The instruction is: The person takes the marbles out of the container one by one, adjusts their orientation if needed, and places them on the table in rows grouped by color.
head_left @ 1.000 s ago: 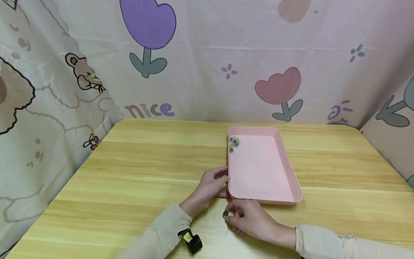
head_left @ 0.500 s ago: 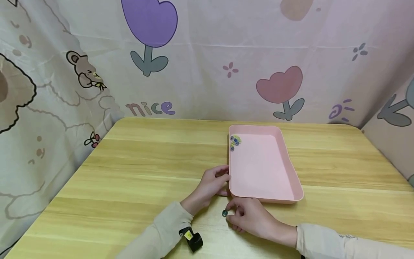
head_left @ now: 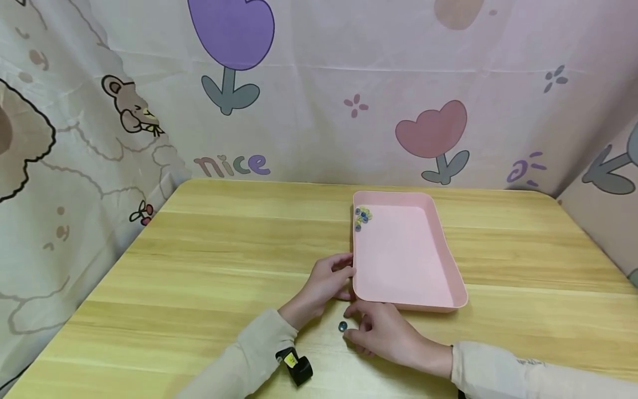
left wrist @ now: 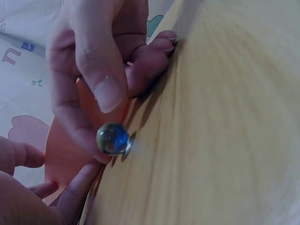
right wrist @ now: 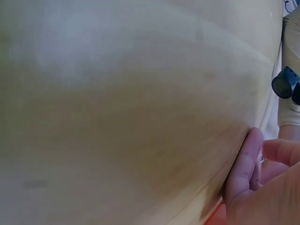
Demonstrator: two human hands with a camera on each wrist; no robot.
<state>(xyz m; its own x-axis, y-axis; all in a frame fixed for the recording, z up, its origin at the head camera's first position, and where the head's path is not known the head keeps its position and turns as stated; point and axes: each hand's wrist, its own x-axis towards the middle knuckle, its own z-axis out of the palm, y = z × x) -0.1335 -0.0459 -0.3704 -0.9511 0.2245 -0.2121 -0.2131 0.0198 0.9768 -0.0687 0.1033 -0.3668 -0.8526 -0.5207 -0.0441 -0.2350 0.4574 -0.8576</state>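
Observation:
A small glass marble [head_left: 343,326] lies on the table in front of the pink tray [head_left: 410,266]. Its blue swirl shows in the left wrist view, where the marble [left wrist: 113,139] sits by the index fingertip and below the thumb of the right hand [left wrist: 93,51]. In the head view that right hand [head_left: 384,332] has thumb and index finger parted just right of the marble, not pinching it. My left hand [head_left: 321,285] rests its fingers against the tray's outer left side. In the right wrist view the marble is out of sight.
Several blue and yellow marbles [head_left: 363,215] sit in the tray's far left corner. A black device [head_left: 298,370] is strapped at the left sleeve. Behind the wooden table [head_left: 239,244] hangs a patterned cloth [head_left: 319,133].
The right hand has let go of the marble; thumb and index finger have spread apart. The marble has shifted slightly left. The left hand stays against the tray.

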